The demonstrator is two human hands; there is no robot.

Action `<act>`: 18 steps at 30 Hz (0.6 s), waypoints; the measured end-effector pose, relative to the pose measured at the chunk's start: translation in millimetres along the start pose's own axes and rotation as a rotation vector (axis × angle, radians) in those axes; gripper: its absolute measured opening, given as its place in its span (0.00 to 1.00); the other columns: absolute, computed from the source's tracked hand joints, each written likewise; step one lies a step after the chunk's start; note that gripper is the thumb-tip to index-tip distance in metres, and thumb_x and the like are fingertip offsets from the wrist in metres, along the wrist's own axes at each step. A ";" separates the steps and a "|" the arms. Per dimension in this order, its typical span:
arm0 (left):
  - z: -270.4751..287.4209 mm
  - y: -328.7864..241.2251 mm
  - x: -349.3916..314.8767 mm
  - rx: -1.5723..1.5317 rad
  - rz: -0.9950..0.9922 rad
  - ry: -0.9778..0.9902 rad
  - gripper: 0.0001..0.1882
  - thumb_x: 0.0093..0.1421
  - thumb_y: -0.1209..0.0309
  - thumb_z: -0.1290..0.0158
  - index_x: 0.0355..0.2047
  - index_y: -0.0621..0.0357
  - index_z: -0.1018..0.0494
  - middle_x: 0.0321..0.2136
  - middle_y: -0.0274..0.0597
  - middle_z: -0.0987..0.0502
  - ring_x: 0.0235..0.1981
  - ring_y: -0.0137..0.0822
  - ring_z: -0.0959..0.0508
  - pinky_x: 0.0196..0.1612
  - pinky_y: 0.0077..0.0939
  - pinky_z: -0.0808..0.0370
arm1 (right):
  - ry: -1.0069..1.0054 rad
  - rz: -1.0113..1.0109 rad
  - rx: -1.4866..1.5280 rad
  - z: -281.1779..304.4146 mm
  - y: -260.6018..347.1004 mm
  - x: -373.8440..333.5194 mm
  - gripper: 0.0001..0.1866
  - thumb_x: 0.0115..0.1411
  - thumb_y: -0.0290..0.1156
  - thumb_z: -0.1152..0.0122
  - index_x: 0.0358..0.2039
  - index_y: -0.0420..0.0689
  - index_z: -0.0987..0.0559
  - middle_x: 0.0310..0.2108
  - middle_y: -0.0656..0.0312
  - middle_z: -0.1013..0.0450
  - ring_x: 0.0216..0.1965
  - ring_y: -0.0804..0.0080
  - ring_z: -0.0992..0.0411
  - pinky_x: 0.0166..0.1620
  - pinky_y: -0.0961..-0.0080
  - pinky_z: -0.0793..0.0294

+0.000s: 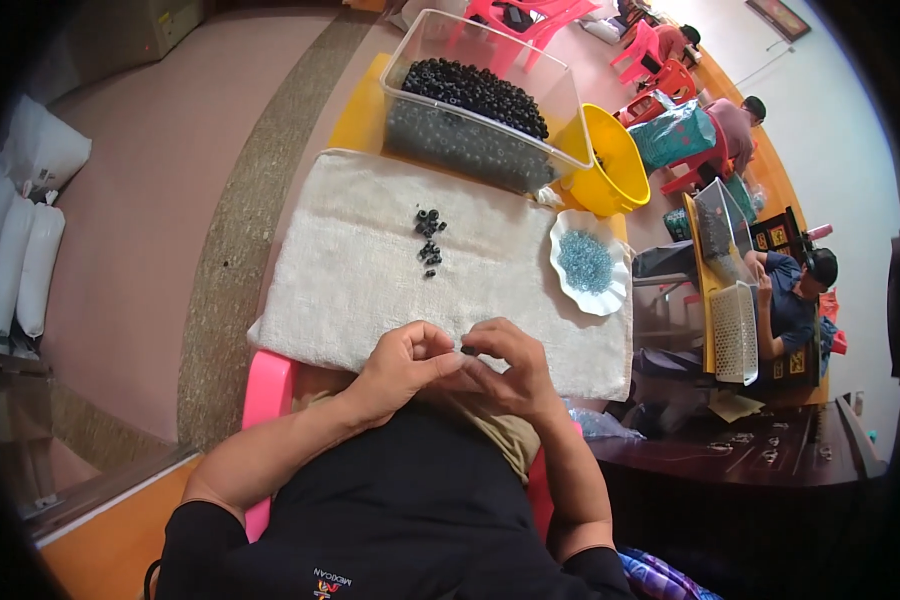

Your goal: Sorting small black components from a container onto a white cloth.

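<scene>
- The right hand, over the near edge of the cloth, is pinched narrow, thumb and forefinger seemingly closed on a black piece.
- The left hand, over the same edge of the cloth, has its thumb and forefinger drawn together and their tips right beside that piece; I cannot tell whether they grip it too, or hold something smaller.
- More black pieces lie in a loose cluster on the middle of the cloth, toward its far side; some show a hole, like short rings.
- Each piece looks light and stiff, probably hard plastic or something similar; the smooth, shiny wall could slip or roll under a careless finger, though breakage seems unlikely.
- The best hold would be a fingertip pinch across opposite sides of the outer wall, leaving the hole free.
- The cloth looks soft and slightly rough, which should help stop loose pieces rolling.
- On the cloth's right side sits a white wavy-rimmed plate of blue beads; these look tiny, light and slippery, better lifted with fingertips a few at a time.
- Beyond the cloth's far edge stand a clear bin of black pieces and a yellow bucket.
</scene>
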State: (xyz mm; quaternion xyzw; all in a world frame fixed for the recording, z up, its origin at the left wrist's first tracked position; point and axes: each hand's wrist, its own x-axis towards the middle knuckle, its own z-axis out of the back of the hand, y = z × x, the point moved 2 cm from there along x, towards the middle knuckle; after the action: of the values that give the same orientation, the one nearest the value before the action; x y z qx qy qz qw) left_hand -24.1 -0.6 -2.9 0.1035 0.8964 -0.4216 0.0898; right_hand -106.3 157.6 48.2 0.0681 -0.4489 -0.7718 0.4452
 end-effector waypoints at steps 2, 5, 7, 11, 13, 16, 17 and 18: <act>1.0 0.0 -0.9 -0.012 -0.008 -0.012 0.09 0.62 0.75 0.43 0.40 0.61 0.31 0.33 0.39 0.23 0.33 0.26 0.21 0.38 0.20 0.21 | -0.010 -0.068 -0.056 13.3 -5.4 8.7 0.12 0.52 0.22 0.32 0.38 0.39 0.22 0.34 0.56 0.25 0.32 0.69 0.24 0.36 0.77 0.25; 3.3 4.2 1.3 -0.022 -0.007 -0.022 0.09 0.62 0.75 0.43 0.40 0.61 0.31 0.33 0.40 0.23 0.33 0.27 0.21 0.38 0.21 0.21 | -0.071 -0.313 -0.231 48.7 -32.8 21.2 0.10 0.57 0.25 0.33 0.39 0.38 0.21 0.30 0.61 0.23 0.31 0.78 0.26 0.35 0.80 0.25; 3.1 2.8 0.1 -0.014 -0.010 -0.027 0.08 0.62 0.75 0.43 0.40 0.61 0.31 0.33 0.40 0.23 0.33 0.27 0.21 0.38 0.21 0.21 | -0.116 -0.325 -0.316 85.9 -55.6 33.9 0.09 0.58 0.27 0.35 0.38 0.36 0.21 0.28 0.61 0.23 0.30 0.79 0.26 0.35 0.81 0.26; 4.3 5.6 -0.9 -0.045 0.006 -0.037 0.08 0.62 0.76 0.43 0.39 0.61 0.30 0.33 0.40 0.23 0.34 0.27 0.22 0.38 0.21 0.21 | -0.280 -0.219 -0.609 170.8 -92.7 73.2 0.10 0.59 0.30 0.36 0.33 0.35 0.19 0.23 0.59 0.24 0.25 0.78 0.28 0.29 0.79 0.30; 6.2 5.1 -0.7 -0.041 0.000 -0.040 0.08 0.62 0.76 0.43 0.39 0.62 0.30 0.33 0.40 0.23 0.34 0.27 0.22 0.38 0.21 0.21 | -0.429 -0.293 -0.645 196.5 -96.7 102.3 0.12 0.58 0.32 0.35 0.36 0.34 0.19 0.23 0.57 0.22 0.24 0.73 0.25 0.29 0.76 0.28; 1.1 2.5 1.1 -0.036 0.018 -0.028 0.07 0.62 0.75 0.43 0.39 0.62 0.29 0.33 0.40 0.23 0.33 0.26 0.22 0.38 0.21 0.21 | -0.683 -0.185 -0.742 227.7 -118.0 114.8 0.18 0.57 0.35 0.34 0.42 0.34 0.20 0.31 0.53 0.19 0.29 0.64 0.21 0.35 0.73 0.24; 0.5 1.2 2.3 -0.025 0.019 -0.028 0.08 0.62 0.75 0.43 0.39 0.62 0.29 0.33 0.40 0.23 0.33 0.26 0.22 0.38 0.21 0.21 | -0.782 -0.198 -0.741 228.9 -121.9 116.3 0.19 0.57 0.35 0.33 0.44 0.35 0.20 0.34 0.52 0.19 0.31 0.61 0.20 0.36 0.72 0.22; 2.7 0.9 0.2 -0.021 0.019 -0.045 0.08 0.62 0.75 0.43 0.39 0.62 0.29 0.33 0.39 0.23 0.33 0.26 0.22 0.38 0.21 0.21 | -0.756 -0.240 -0.716 216.0 -115.9 119.9 0.18 0.57 0.36 0.33 0.44 0.36 0.20 0.34 0.52 0.20 0.32 0.64 0.20 0.37 0.74 0.22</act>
State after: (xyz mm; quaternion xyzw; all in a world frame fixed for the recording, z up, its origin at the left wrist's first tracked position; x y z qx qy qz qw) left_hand -23.8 -2.2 -5.2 0.1015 0.8974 -0.4137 0.1152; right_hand -359.1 227.7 123.1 -0.3200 -0.2756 -0.8928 0.1564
